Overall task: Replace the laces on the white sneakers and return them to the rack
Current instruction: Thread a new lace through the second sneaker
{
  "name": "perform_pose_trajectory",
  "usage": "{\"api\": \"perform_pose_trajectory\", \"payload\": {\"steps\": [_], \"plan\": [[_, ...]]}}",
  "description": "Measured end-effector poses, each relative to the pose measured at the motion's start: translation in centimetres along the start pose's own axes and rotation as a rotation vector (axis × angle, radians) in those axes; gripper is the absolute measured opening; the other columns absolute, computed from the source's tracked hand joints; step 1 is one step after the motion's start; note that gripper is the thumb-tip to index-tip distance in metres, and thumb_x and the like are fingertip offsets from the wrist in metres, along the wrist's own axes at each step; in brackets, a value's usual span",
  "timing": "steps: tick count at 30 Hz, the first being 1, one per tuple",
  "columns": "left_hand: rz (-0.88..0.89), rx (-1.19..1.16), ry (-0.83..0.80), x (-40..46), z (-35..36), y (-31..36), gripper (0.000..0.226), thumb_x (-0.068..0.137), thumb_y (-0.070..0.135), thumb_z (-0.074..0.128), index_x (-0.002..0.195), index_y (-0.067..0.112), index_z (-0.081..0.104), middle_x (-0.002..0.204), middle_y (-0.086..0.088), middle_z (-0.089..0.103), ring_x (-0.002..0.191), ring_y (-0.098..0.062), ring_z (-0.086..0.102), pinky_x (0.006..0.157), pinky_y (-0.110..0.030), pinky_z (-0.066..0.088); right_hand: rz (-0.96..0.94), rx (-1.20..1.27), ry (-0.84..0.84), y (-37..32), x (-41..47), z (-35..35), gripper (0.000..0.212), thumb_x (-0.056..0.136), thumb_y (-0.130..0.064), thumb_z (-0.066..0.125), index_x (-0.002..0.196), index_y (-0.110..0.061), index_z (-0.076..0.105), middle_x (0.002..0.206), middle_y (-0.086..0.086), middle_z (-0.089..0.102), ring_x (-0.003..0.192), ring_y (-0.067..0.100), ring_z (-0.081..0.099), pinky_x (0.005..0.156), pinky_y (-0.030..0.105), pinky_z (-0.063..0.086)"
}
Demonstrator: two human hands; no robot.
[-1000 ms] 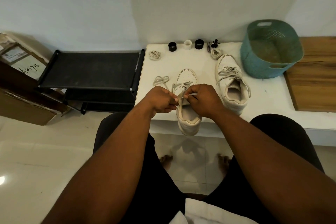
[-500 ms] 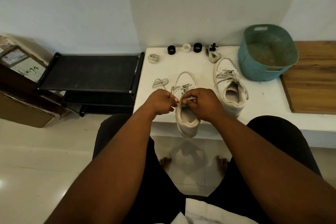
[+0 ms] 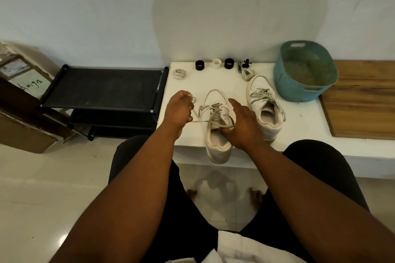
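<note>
Hands parted: left hand pulls lace; right hand steadies sneaker.

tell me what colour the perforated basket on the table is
Teal blue-green; the basket shows only in the head view.

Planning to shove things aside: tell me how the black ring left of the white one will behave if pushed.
The black ring stands on its flat end on the table, so it would probably slide rather than roll. It looks small and hollow, so probably light. If tipped onto its side, it could roll away.
</note>
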State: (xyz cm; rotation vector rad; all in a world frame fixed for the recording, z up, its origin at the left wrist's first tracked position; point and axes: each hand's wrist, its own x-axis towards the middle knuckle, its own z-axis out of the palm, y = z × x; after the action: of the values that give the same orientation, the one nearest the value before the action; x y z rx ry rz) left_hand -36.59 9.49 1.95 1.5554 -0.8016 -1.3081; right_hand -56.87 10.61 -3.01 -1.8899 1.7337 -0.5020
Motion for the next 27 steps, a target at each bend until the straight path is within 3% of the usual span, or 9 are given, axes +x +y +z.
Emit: {"api": "perform_pose_trajectory", "payload": {"steps": [2, 5, 7, 11, 14, 16, 18, 20, 27], "plan": [[0.141, 0.458, -0.055, 0.0, 0.0, -0.5, 0.012, 0.096, 0.02, 0.067, 0.084, 0.016, 0.065, 0.084, 0.006, 0.066, 0.074, -0.01, 0.055, 0.069, -0.028, 0.046, -0.004, -0.001, 0.021, -0.2, -0.2, -0.1, 0.095, 0.075, -0.036, 0.077, 0.156, -0.027, 0.028, 0.133, 0.01, 0.052, 0.125, 0.034, 0.044, 0.104, 0.043, 0.039], [0.105, 1.038, -0.259, -0.1, 0.1, -0.9, 0.014, 0.093, 0.028, 0.069, 0.094, 0.015, 0.076, 0.103, 0.0, 0.073, 0.1, -0.017, 0.064, 0.089, -0.033, 0.052, -0.006, -0.005, 0.034, -0.4, -0.4, -0.3, 0.096, 0.076, -0.038, 0.079, 0.156, -0.026, 0.028, 0.135, 0.011, 0.052, 0.125, 0.033, 0.044, 0.104, 0.044, 0.04], [0.051, 1.11, -0.316, -0.3, 0.2, -0.8, 0.021, 0.095, 0.028, 0.066, 0.096, 0.011, 0.078, 0.102, -0.004, 0.074, 0.098, -0.02, 0.066, 0.091, -0.038, 0.053, 0.011, -0.002, 0.034, -0.2, -0.5, -0.3, 0.097, 0.075, -0.042, 0.079, 0.156, -0.028, 0.028, 0.134, 0.011, 0.052, 0.124, 0.033, 0.045, 0.103, 0.043, 0.04], [0.034, 0.491, -0.204, -0.8, 0.2, -0.5, 0.022, 0.092, 0.02, 0.064, 0.081, 0.002, 0.068, 0.079, 0.0, 0.069, 0.073, -0.007, 0.06, 0.069, -0.032, 0.044, 0.062, 0.008, 0.017, 0.1, -0.3, 0.0, 0.101, 0.071, -0.044, 0.08, 0.155, -0.032, 0.026, 0.133, 0.01, 0.053, 0.124, 0.033, 0.048, 0.102, 0.043, 0.043], [-0.074, -0.161, -0.21, -0.7, -0.1, 0.0, 0.026, 0.1, 0.021, 0.052, 0.079, 0.008, 0.059, 0.093, -0.008, 0.075, 0.094, -0.021, 0.069, 0.082, -0.037, 0.049, 0.072, 0.015, 0.009, 0.0, -0.2, 0.0, 0.102, 0.07, -0.045, 0.08, 0.155, -0.034, 0.024, 0.135, 0.01, 0.053, 0.126, 0.033, 0.048, 0.104, 0.044, 0.044], [-0.132, -0.526, -0.225, -0.8, -0.3, 0.7, 0.033, 0.104, 0.023, 0.044, 0.073, 0.015, 0.051, 0.077, -0.007, 0.067, 0.079, -0.024, 0.068, 0.079, -0.037, 0.053, 0.064, 0.002, 0.017, 0.0, -0.2, 0.1, 0.099, 0.073, -0.043, 0.079, 0.156, -0.031, 0.025, 0.137, 0.011, 0.053, 0.127, 0.034, 0.047, 0.104, 0.043, 0.041], [-0.09, -0.678, -0.174, -1.1, -0.6, 1.5, 0.034, 0.103, 0.026, 0.043, 0.07, 0.019, 0.048, 0.064, 0.001, 0.049, 0.055, -0.015, 0.047, 0.064, -0.03, 0.046, 0.059, -0.012, 0.01, 0.1, -0.2, 0.2, 0.097, 0.076, -0.043, 0.078, 0.157, -0.03, 0.025, 0.139, 0.011, 0.052, 0.128, 0.035, 0.046, 0.105, 0.043, 0.04], [-0.007, -0.783, -0.108, -1.1, -1.2, 2.1, 0.031, 0.1, 0.025, 0.043, 0.07, 0.02, 0.046, 0.062, 0.004, 0.042, 0.049, -0.01, 0.031, 0.054, -0.025, 0.033, 0.065, -0.016, 0.01, 0.2, -0.2, 0.2, 0.098, 0.076, -0.047, 0.078, 0.156, -0.032, 0.025, 0.138, 0.01, 0.052, 0.127, 0.034, 0.047, 0.105, 0.043, 0.041], [0.153, -0.879, -0.081, -1.4, -3.7, 3.7, 0.034, 0.096, 0.026, 0.041, 0.063, 0.02, 0.045, 0.057, 0.005, 0.039, 0.046, -0.009, 0.023, 0.044, -0.021, 0.02, 0.056, -0.037, -0.012, 0.1, -0.1, 0.2, 0.095, 0.077, -0.047, 0.076, 0.156, -0.03, 0.026, 0.139, 0.009, 0.054, 0.127, 0.032, 0.048, 0.106, 0.042, 0.041]]}}
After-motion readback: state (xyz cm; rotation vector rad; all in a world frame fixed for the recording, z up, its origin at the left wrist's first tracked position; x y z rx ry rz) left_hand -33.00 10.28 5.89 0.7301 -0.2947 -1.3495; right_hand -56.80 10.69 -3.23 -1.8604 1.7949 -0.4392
